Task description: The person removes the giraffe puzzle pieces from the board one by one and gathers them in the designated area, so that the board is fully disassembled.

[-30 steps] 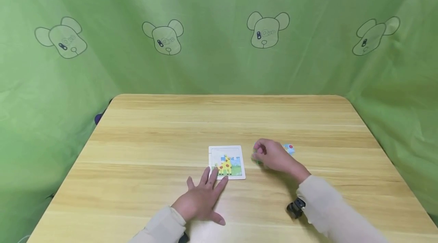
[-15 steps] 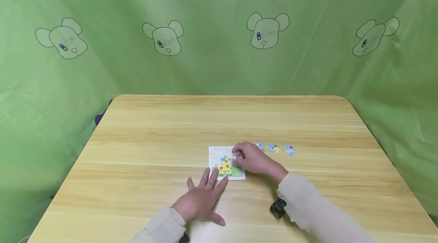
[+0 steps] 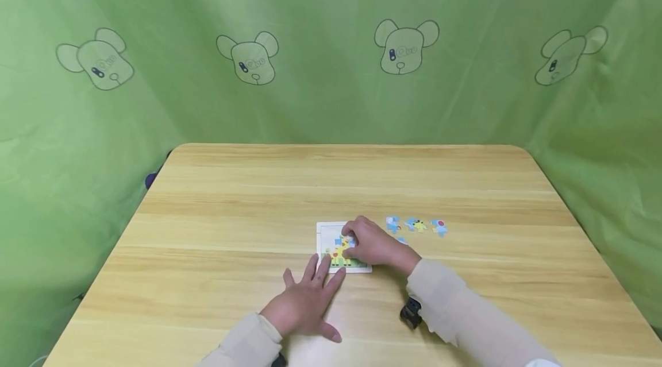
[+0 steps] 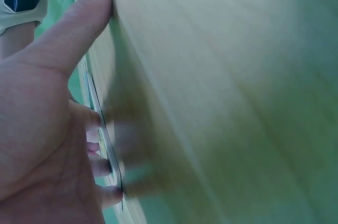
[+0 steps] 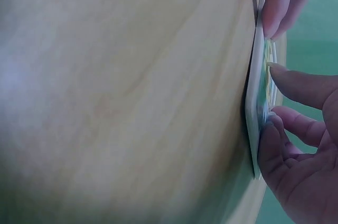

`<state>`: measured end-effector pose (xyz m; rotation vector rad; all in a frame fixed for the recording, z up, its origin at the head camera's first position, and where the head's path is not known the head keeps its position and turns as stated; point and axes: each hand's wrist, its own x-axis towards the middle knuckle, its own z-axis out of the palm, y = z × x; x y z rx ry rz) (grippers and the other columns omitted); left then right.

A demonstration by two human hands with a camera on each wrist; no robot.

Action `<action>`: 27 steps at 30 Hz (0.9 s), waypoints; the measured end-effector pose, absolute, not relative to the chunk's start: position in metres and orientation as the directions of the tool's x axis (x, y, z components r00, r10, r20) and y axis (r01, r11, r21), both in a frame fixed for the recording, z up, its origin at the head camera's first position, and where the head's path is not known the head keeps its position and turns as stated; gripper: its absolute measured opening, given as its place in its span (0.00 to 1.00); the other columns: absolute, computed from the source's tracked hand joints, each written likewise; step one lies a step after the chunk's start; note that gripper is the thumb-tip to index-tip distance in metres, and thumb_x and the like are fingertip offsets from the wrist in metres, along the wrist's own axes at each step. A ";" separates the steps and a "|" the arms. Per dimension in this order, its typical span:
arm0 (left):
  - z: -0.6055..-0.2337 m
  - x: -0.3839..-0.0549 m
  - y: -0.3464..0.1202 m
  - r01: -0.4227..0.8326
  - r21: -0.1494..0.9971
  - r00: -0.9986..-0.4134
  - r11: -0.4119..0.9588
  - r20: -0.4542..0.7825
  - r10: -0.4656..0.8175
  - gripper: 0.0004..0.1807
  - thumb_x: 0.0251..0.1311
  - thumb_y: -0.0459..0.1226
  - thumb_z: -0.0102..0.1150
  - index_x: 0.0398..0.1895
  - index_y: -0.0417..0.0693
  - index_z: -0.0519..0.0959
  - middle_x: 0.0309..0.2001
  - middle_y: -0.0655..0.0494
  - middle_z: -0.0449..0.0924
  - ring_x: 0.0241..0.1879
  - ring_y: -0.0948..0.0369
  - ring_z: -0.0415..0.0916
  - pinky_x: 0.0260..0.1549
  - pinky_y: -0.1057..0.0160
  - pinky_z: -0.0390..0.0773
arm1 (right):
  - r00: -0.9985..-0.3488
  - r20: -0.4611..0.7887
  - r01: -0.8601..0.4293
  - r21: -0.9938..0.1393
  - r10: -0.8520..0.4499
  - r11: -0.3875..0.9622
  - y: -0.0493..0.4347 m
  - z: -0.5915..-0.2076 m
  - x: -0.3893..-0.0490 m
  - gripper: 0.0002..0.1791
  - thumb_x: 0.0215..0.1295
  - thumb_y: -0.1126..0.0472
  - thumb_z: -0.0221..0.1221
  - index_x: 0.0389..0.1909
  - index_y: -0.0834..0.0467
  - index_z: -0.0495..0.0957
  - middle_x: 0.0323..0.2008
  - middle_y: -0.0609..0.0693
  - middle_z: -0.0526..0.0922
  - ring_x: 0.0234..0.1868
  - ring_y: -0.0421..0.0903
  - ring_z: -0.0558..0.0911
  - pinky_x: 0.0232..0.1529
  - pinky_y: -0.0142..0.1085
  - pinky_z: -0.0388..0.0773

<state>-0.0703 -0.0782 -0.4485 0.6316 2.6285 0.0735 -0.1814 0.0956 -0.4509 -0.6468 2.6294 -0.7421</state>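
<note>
A square jigsaw puzzle (image 3: 319, 240) in a white frame, with a yellow giraffe picture, lies flat on the wooden table. The left hand (image 3: 302, 301) lies spread, its fingertips resting on the puzzle's near left edge and its thumb pointing to the right. Over the puzzle's right half, the right hand (image 3: 373, 243) has its thumb and fingers curled down to the picture around a puzzle piece, mostly hidden. In the right wrist view, the thumb (image 5: 301, 86) and bent fingers touch the picture surface inside the frame (image 5: 253, 108).
Loose puzzle pieces lie right of the frame: a blue one (image 3: 393, 224), a blue and yellow one (image 3: 416, 224) and one with a red dot (image 3: 439, 227). Another blue piece (image 3: 402, 240) shows partly behind the right hand. A green curtain (image 3: 331, 108) hangs behind the table (image 3: 248, 183).
The right hand has moved left from the loose pieces onto the puzzle, uncovering those pieces. The left hand stays in place at the frame.
</note>
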 end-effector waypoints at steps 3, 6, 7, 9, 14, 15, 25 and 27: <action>-0.448 -0.070 -0.078 0.425 0.142 -0.803 0.894 -0.396 0.445 0.63 0.33 0.74 0.54 0.75 0.63 0.43 0.76 0.48 0.35 0.74 0.45 0.35 0.54 0.25 0.55 | -0.844 -0.193 -0.323 -0.561 -0.500 0.762 0.096 -0.450 -0.181 0.24 0.51 0.60 0.69 0.49 0.63 0.76 0.39 0.50 0.74 0.36 0.43 0.71 0.45 0.38 0.73; -0.448 -0.070 -0.078 0.430 0.137 -0.803 0.893 -0.393 0.447 0.63 0.33 0.74 0.54 0.75 0.63 0.43 0.76 0.47 0.36 0.73 0.45 0.35 0.54 0.26 0.55 | -0.850 -0.191 -0.313 -0.568 -0.492 0.761 0.096 -0.451 -0.181 0.24 0.51 0.60 0.69 0.49 0.61 0.75 0.39 0.49 0.74 0.37 0.43 0.71 0.46 0.37 0.73; -0.448 -0.070 -0.078 0.429 0.137 -0.804 0.893 -0.393 0.447 0.63 0.33 0.74 0.54 0.75 0.63 0.43 0.76 0.47 0.35 0.73 0.45 0.35 0.54 0.26 0.55 | -0.851 -0.187 -0.312 -0.572 -0.492 0.758 0.096 -0.451 -0.181 0.24 0.51 0.60 0.69 0.49 0.61 0.75 0.39 0.49 0.74 0.37 0.43 0.71 0.46 0.37 0.73; -0.448 -0.070 -0.078 0.429 0.132 -0.805 0.894 -0.392 0.445 0.64 0.33 0.74 0.54 0.75 0.63 0.43 0.76 0.47 0.36 0.73 0.45 0.35 0.54 0.26 0.55 | -0.851 -0.181 -0.313 -0.580 -0.493 0.752 0.097 -0.452 -0.180 0.24 0.50 0.60 0.70 0.48 0.60 0.74 0.38 0.48 0.73 0.37 0.42 0.71 0.45 0.37 0.73; -0.448 -0.070 -0.077 0.428 0.133 -0.804 0.894 -0.397 0.443 0.64 0.33 0.74 0.54 0.75 0.63 0.42 0.76 0.48 0.35 0.74 0.45 0.35 0.54 0.26 0.55 | -0.850 -0.158 -0.325 -0.594 -0.503 0.736 0.097 -0.452 -0.179 0.23 0.50 0.61 0.69 0.47 0.58 0.73 0.37 0.48 0.73 0.36 0.42 0.71 0.41 0.36 0.73; -0.448 -0.069 -0.077 0.428 0.134 -0.803 0.894 -0.397 0.444 0.63 0.33 0.74 0.54 0.75 0.63 0.42 0.76 0.48 0.35 0.74 0.45 0.35 0.54 0.26 0.55 | -0.851 -0.150 -0.329 -0.595 -0.504 0.733 0.097 -0.452 -0.178 0.23 0.50 0.62 0.69 0.47 0.58 0.73 0.37 0.48 0.73 0.35 0.42 0.71 0.40 0.35 0.73; -0.447 -0.070 -0.077 0.437 0.125 -0.801 0.891 -0.397 0.449 0.63 0.34 0.75 0.53 0.75 0.63 0.41 0.76 0.47 0.35 0.74 0.45 0.35 0.54 0.26 0.55 | -0.854 -0.116 -0.328 -0.638 -0.508 0.697 0.093 -0.452 -0.176 0.16 0.59 0.62 0.63 0.47 0.55 0.72 0.31 0.45 0.74 0.29 0.40 0.72 0.33 0.32 0.73; -0.447 -0.069 -0.077 0.438 0.124 -0.800 0.890 -0.398 0.449 0.63 0.35 0.75 0.53 0.75 0.63 0.41 0.76 0.47 0.35 0.74 0.45 0.35 0.54 0.26 0.55 | -0.852 -0.117 -0.325 -0.646 -0.511 0.690 0.093 -0.452 -0.176 0.15 0.60 0.62 0.62 0.47 0.55 0.72 0.30 0.45 0.74 0.28 0.40 0.72 0.31 0.32 0.73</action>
